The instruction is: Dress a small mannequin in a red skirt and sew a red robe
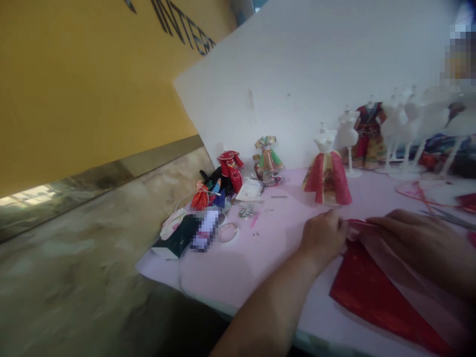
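A red shimmery sheet [372, 292] under a sheer pale layer [407, 277] is laid at lower right on a pink-covered table [260, 263]. Narrow end points upper left, long axis runs to the lower right corner. Left hand [323, 237] and right hand [412, 243] are placed at that narrow end, fingers pressed together; any pinch is hidden, so exact grip cannot be told. Layers appear to be held aligned this way. A miniature red dress on a white mannequin [327, 173] is stood just beyond

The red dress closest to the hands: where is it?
In the head view, the dress stands on the pink table beyond the left hand, a white dress form at its right.
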Available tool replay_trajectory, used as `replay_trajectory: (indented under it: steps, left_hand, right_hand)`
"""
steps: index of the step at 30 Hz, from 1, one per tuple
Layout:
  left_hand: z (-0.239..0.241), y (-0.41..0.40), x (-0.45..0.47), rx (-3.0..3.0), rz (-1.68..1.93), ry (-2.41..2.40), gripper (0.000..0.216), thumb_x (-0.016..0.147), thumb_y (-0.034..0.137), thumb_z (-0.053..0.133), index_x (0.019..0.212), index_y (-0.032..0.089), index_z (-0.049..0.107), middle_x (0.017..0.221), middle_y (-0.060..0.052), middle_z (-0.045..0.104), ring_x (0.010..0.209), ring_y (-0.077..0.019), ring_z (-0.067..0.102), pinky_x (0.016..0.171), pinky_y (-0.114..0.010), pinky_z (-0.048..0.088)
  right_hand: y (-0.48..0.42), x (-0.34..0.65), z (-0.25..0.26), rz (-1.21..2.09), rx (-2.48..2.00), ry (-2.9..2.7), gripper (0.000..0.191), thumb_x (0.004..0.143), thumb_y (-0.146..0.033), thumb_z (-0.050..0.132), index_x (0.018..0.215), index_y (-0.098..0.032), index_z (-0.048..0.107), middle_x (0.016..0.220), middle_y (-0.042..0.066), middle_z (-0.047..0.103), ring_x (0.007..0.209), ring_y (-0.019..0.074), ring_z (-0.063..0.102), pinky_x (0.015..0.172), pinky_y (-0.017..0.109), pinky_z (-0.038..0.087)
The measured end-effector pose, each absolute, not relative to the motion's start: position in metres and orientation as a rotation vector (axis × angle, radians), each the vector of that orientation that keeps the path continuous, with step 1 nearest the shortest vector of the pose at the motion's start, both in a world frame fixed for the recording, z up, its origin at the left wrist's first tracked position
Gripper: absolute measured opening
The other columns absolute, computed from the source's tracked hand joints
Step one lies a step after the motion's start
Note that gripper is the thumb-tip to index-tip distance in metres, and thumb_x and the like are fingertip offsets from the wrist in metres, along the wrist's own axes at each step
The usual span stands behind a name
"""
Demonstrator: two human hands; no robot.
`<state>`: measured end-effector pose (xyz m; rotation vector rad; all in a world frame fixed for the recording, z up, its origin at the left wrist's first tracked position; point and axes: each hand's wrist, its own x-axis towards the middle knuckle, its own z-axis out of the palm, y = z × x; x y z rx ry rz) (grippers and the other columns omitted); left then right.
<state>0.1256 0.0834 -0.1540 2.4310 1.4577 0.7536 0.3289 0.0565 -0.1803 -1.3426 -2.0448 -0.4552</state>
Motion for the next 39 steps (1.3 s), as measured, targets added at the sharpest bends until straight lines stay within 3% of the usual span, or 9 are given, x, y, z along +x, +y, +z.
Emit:
replay_trajectory:
  steps: [5,12,14,17,19,23,29,39]
  left_hand:
    - [-0.152,0.087,0.122,2.407,0.826,1.512,0.019,0.094,0.032,0.052,0.084,0.019,0.061,0.085,-0.004,0.071,0.081,-0.0192,0.066,0.077,-0.030,0.048]
    - [-0.151,0.088,0.122,2.424,0.852,1.521,0.017,0.093,0.032,0.054,0.082,0.021,0.058,0.078,0.000,0.066,0.076,-0.0172,0.062,0.074,-0.028,0.046]
    - [-0.151,0.088,0.122,2.426,0.914,1.538,0.010,0.089,0.031,0.058,0.093,0.022,0.058,0.090,-0.002,0.068,0.086,-0.0193,0.063,0.080,-0.030,0.048]
    - [-0.152,0.087,0.124,2.513,1.001,1.392,0.039,0.083,0.027,0.065,0.120,0.020,0.054,0.119,-0.008,0.066,0.112,-0.0240,0.059,0.096,-0.036,0.047]
    - [-0.153,0.086,0.126,2.589,0.974,1.218,0.045,0.085,0.026,0.064,0.128,0.020,0.052,0.127,-0.009,0.064,0.118,-0.0242,0.057,0.102,-0.037,0.045]
    - [-0.154,0.083,0.129,2.608,0.870,1.085,0.016,0.096,0.024,0.051,0.107,0.021,0.062,0.105,-0.004,0.071,0.100,-0.0191,0.064,0.092,-0.032,0.048]
    - [-0.153,0.080,0.130,2.564,0.907,1.116,0.015,0.097,0.023,0.048,0.093,0.020,0.062,0.091,-0.003,0.070,0.086,-0.0164,0.065,0.079,-0.027,0.048]
    - [-0.155,0.081,0.129,2.496,0.930,1.157,0.016,0.094,0.024,0.052,0.079,0.021,0.056,0.075,0.001,0.064,0.072,-0.0146,0.060,0.069,-0.026,0.041]
  right_hand:
    - [0.052,0.328,-0.169,-0.522,-1.368,-2.110,0.037,0.102,-0.029,0.040,0.112,-0.013,0.071,0.097,0.014,0.072,0.080,0.0256,0.066,0.074,0.038,0.042]
    - [0.053,0.326,-0.164,-0.396,-1.371,-2.050,0.030,0.101,-0.029,0.044,0.097,-0.019,0.072,0.087,0.008,0.072,0.080,0.0225,0.064,0.074,0.035,0.039]
    - [0.052,0.326,-0.162,-0.358,-1.375,-2.059,0.031,0.102,-0.029,0.043,0.097,-0.018,0.071,0.087,0.008,0.072,0.080,0.0226,0.064,0.074,0.034,0.038]
    - [0.050,0.324,-0.159,-0.291,-1.379,-2.088,0.034,0.103,-0.031,0.041,0.099,-0.017,0.071,0.087,0.008,0.071,0.080,0.0222,0.064,0.074,0.034,0.038]
    - [0.049,0.322,-0.158,-0.267,-1.353,-2.124,0.033,0.103,-0.032,0.042,0.098,-0.017,0.071,0.085,0.008,0.070,0.079,0.0214,0.063,0.075,0.034,0.038]
    - [0.048,0.318,-0.159,-0.271,-1.306,-2.161,0.031,0.102,-0.032,0.045,0.097,-0.018,0.072,0.087,0.008,0.070,0.080,0.0208,0.063,0.077,0.034,0.040]
    - [0.047,0.317,-0.160,-0.317,-1.268,-2.131,0.028,0.102,-0.032,0.046,0.100,-0.018,0.071,0.093,0.009,0.068,0.085,0.0225,0.061,0.077,0.035,0.040]
    - [0.052,0.320,-0.166,-0.302,-1.323,-2.054,0.031,0.100,-0.039,0.052,0.085,-0.018,0.069,0.080,0.006,0.065,0.077,0.0221,0.060,0.074,0.035,0.036]
